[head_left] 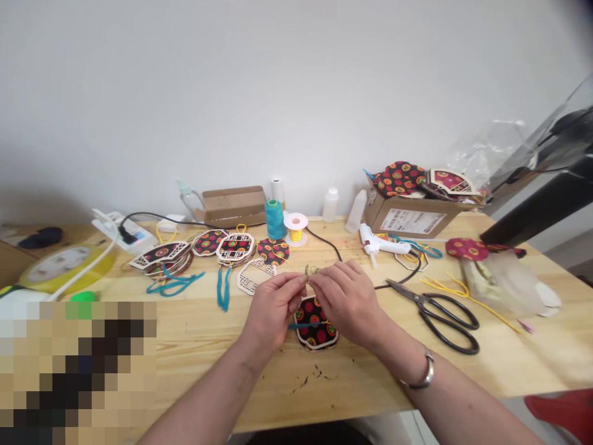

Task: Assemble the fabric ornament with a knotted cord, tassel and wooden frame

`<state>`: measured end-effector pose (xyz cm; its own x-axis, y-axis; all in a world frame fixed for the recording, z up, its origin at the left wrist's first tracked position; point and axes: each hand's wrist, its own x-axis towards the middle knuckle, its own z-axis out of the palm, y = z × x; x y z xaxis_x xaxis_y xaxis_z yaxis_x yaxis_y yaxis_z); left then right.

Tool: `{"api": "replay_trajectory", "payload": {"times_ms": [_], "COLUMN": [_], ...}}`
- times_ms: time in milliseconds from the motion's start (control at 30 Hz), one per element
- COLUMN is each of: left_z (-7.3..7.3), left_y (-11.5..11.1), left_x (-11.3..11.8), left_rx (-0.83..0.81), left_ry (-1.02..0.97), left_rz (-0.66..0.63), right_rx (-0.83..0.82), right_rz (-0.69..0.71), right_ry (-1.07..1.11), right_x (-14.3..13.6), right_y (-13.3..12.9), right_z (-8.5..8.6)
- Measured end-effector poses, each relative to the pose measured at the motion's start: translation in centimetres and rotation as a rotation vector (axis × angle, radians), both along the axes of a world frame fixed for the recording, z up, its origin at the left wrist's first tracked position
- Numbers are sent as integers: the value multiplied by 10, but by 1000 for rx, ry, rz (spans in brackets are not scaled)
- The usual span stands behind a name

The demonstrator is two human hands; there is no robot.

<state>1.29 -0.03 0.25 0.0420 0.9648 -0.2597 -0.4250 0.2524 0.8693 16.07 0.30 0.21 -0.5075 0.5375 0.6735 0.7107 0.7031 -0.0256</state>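
Note:
Above the table's middle, my left hand (271, 309) and my right hand (348, 300) meet with fingertips pinched together. Between them a small loop of thin yellowish cord (311, 271) sticks up; the rest of it is hidden by the fingers. Just below lies a patterned fabric ornament (317, 334), dark with red and green flower dots and a pale wooden rim. A teal cord (301, 325) crosses its face. To the left of my left hand rests a bare white openwork frame (250, 278).
Black-handled scissors (428, 304) lie right of my hands, near a white glue gun (382, 242). Behind stand a teal thread spool (276, 219) and a yellow cord spool (296, 235). Finished ornaments (235, 247) sit left, with a filled cardboard box (407, 216) at back right.

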Motion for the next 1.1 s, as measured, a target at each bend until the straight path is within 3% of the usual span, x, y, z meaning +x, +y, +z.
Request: {"api": "replay_trajectory", "payload": {"times_ms": [267,1100], "left_z": [-2,-7], "left_y": [2,9], "left_x": [-1,-7], "left_rx": [-29,-142], "left_ry": [-82,-179], "left_rz": [-34,-69], "right_rx": [168,209], "right_rz": [9,-91], "right_ry": [-148,-310], "right_x": [-2,-23], "right_y": [-5,-15], "right_z": [11,-5]}}
